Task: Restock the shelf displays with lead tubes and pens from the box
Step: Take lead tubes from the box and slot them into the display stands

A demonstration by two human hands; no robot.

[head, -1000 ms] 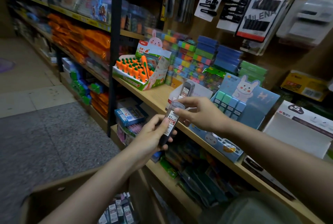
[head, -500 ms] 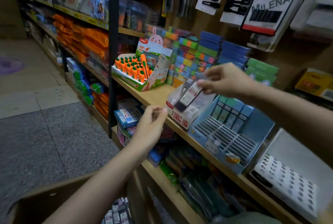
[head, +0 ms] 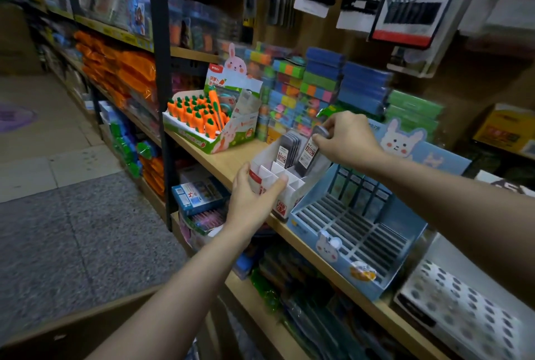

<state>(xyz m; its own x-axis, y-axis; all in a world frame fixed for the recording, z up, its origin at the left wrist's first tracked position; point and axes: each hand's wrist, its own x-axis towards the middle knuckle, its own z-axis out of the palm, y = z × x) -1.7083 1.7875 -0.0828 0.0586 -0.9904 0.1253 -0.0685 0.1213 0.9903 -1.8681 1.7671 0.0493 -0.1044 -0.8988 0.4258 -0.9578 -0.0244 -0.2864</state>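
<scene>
At frame center, the left hand [head: 254, 200] grips the white display box [head: 285, 186] by its front corner. The right hand [head: 344, 139] pinches a dark lead tube [head: 311, 154], apparently lowering it into a rear slot.

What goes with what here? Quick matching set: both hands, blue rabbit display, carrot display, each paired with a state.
Things:
1. left hand
2. right hand
3. blue rabbit display
4. carrot display

States:
A. slots mostly empty
B. lowering a lead tube into the white display box
C. steadying that box's front corner
D. well stocked

Pairs: 1-C, 2-B, 3-A, 4-D
</scene>
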